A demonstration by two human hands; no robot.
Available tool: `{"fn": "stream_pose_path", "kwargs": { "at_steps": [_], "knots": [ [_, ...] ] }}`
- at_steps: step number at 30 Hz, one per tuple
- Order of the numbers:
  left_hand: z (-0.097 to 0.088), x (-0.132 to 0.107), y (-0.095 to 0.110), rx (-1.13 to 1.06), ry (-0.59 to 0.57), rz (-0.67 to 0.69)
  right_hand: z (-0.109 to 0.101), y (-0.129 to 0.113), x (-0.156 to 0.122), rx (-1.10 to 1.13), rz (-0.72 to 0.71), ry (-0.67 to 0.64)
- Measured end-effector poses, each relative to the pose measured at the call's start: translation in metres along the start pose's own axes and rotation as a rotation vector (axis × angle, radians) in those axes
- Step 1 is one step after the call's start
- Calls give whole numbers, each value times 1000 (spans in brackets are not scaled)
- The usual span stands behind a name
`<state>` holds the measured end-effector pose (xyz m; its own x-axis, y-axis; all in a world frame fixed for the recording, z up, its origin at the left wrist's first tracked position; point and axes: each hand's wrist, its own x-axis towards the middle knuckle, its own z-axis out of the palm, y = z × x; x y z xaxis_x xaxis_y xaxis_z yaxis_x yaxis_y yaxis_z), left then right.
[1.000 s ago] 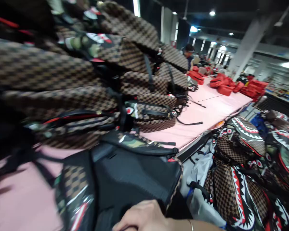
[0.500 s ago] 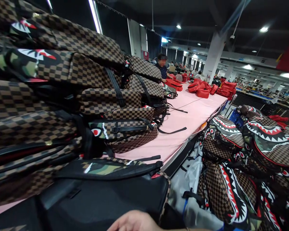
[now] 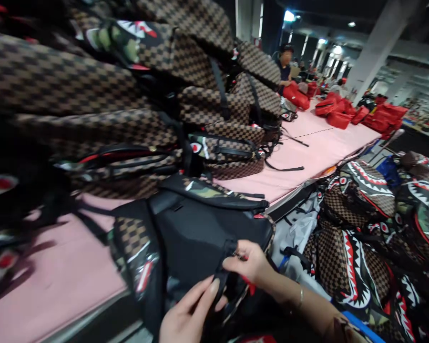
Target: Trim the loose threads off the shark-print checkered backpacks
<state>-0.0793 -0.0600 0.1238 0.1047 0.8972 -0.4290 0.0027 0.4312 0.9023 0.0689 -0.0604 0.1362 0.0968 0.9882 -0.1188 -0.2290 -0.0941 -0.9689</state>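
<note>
A backpack (image 3: 186,238) with a black back panel, brown checkered sides and camouflage trim lies at the near edge of the pink table (image 3: 57,286). My right hand (image 3: 248,262) is closed in a pinch on a black strap (image 3: 223,267) at the backpack's lower right corner. My left hand (image 3: 188,314) rests its fingers on the same strap lower down, with the fingers stretched along it.
A tall pile of brown checkered shark-mouth backpacks (image 3: 128,95) fills the table's left. More such backpacks (image 3: 372,238) are heaped to the right of the table. Red bags (image 3: 343,114) lie at the far end, where a person (image 3: 284,64) sits.
The view has swung down and left. My right hand has moved up from the backpack's bottom edge and pinched the strap. My left hand has come into view.
</note>
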Motion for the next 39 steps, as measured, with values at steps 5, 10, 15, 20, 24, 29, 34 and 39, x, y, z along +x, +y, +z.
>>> {"fn": "stream_pose_path", "kwargs": {
  "at_steps": [5, 10, 15, 20, 24, 29, 34, 39],
  "knots": [
    [5, -8, 9, -31, -52, 99, -19, -1, -16, -487, -299, 141],
    [6, -13, 12, -79, -95, 65, -37, 0, -20, -929, -720, 103],
    [9, -14, 14, -58, -107, 77, -42, -1, -18, -1095, -802, 22],
    [8, -12, 11, -21, -114, 102, -44, -3, -19, -1176, -755, -37],
    [7, -10, 8, 16, -135, 120, -46, -5, -17, -1111, -734, -69],
    [9, -11, 10, 16, -148, 141, -46, -6, -16, -1029, -724, -85],
    [9, -11, 11, 60, -150, 173, -46, -6, -17, -1070, -702, -78],
    [11, -10, 11, 92, -175, 219, -47, -6, -20, -1114, -694, -92]
  ]
}}
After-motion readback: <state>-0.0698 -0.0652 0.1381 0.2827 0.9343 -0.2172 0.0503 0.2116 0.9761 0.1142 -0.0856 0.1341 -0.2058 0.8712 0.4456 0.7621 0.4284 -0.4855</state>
